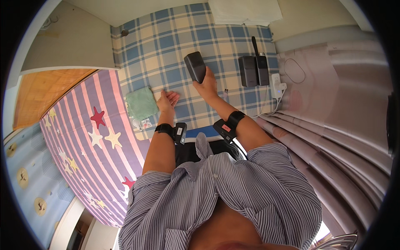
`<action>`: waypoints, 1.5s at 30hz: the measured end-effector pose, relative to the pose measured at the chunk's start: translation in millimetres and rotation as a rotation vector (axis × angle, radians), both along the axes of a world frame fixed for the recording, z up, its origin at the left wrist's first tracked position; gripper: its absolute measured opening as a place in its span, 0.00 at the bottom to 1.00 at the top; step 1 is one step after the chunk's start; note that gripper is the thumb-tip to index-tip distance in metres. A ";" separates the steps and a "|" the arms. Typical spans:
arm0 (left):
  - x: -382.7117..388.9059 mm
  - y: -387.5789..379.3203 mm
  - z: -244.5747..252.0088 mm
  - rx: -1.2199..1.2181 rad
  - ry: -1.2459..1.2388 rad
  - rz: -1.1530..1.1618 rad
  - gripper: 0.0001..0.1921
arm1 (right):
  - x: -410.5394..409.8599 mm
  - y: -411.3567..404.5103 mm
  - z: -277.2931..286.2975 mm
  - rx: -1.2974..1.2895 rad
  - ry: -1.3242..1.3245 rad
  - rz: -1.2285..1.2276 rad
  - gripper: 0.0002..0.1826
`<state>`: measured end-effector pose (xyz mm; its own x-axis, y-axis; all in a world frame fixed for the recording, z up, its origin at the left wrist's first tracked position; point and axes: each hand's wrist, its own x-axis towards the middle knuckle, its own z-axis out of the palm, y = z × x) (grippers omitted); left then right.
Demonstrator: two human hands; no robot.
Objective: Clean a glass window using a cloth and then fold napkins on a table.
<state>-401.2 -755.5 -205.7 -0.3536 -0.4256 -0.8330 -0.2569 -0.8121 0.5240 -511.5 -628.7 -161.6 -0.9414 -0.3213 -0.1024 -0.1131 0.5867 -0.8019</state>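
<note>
My right hand (207,84) grips the near end of a dark grey, box-shaped device (195,65), possibly a power bank, over the middle of the table. Whether the device touches the tablecloth I cannot tell. Beside a folded green cloth (142,102), my left hand (167,100) rests with its fingers apart and nothing in it. Two similar dark devices, one grey (247,71) and one black (262,70), lie side by side at the right. A black strap (255,46) extends from the far end of that pair.
A blue plaid tablecloth (170,37) covers the table. White sheets (245,12) lie at its far edge. At the right edge sits a white power strip (276,86) with a plug and cables. A small white item (137,124) lies below the green cloth. Curtains (312,137) hang at right.
</note>
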 end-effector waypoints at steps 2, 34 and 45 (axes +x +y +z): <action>-1.1 -2.9 -1.4 0.014 0.004 -0.016 0.23 | 1.8 18.5 -0.9 0.069 0.005 -0.079 0.38; 3.6 -8.3 0.7 0.107 0.201 -0.058 0.32 | 59.9 160.2 19.7 0.183 0.296 -0.271 0.26; 50.4 -44.0 19.1 0.129 0.283 -0.343 0.30 | 224.6 158.6 -7.0 -0.259 -0.619 -1.146 0.53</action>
